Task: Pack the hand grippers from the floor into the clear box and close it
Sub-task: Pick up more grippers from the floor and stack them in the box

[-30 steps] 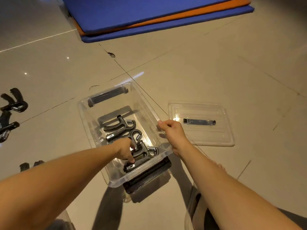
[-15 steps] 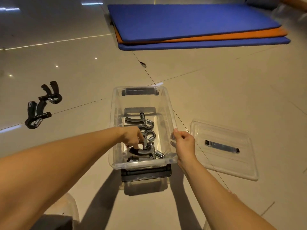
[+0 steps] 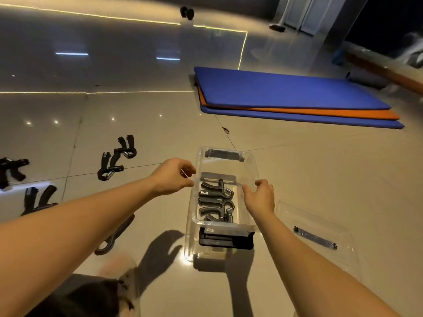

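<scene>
Head view, packing part-way through: the clear box (image 3: 250, 167) stands open on the floor (image 3: 309, 175) at lower centre of the frame, with three hand grippers (image 3: 216, 192) lying in a row inside it. At least five loose grippers (image 3: 109, 167) lie on the tiles across the left of the frame, well apart from the box, one of them partly hidden under the left forearm. The lid (image 3: 320, 216) lies flat at lower right, beside the box. The left hand (image 3: 171, 176) hovers just outside the box's left wall, fingers loosely curled, holding nothing. The right hand (image 3: 259, 196) sits at the right rim, thumb and fingers half-curled; whether they touch the plastic cannot be told. Judged progress: under half packed, with loose grippers to gather and the lid to fit
</scene>
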The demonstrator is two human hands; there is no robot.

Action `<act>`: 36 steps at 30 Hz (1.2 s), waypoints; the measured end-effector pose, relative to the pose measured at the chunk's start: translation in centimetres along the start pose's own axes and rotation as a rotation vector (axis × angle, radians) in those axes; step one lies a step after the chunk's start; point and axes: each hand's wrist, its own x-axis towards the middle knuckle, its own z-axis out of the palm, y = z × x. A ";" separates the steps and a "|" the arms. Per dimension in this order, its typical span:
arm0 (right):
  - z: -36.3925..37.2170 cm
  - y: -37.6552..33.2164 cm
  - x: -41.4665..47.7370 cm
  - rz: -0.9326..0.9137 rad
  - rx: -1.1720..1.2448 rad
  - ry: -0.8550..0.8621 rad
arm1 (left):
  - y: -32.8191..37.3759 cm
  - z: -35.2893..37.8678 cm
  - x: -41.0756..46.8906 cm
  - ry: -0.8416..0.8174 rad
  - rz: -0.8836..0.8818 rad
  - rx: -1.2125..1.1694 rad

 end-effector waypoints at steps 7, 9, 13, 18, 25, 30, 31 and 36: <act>5.1 -8.8 -8.0 -0.327 0.129 -0.171 | -4.5 -7.8 -10.3 0.175 -0.183 0.086; 7.7 -9.9 -10.8 -0.375 0.157 -0.251 | -6.4 -9.2 -13.4 0.226 -0.269 0.101; 13.0 -11.8 -14.8 -0.433 0.062 -0.446 | -10.2 -11.6 -17.9 0.296 -0.425 0.136; 18.9 -13.5 -16.7 -0.590 -0.172 -0.620 | -16.7 -13.4 -20.3 0.377 -0.584 0.130; 28.0 -13.1 -16.3 -0.894 -0.615 -0.813 | -28.0 -9.7 -24.5 0.241 -0.850 0.076; 32.2 -12.1 -14.7 -0.977 -0.751 -0.952 | -32.0 -5.5 -26.5 0.113 -0.989 -0.094; 33.0 -11.9 -14.5 -1.024 -0.778 -0.961 | -32.3 -4.5 -26.7 0.109 -0.987 -0.095; 35.8 -11.2 -13.8 -1.122 -0.801 -0.918 | -33.9 -1.6 -26.5 0.208 -0.918 -0.023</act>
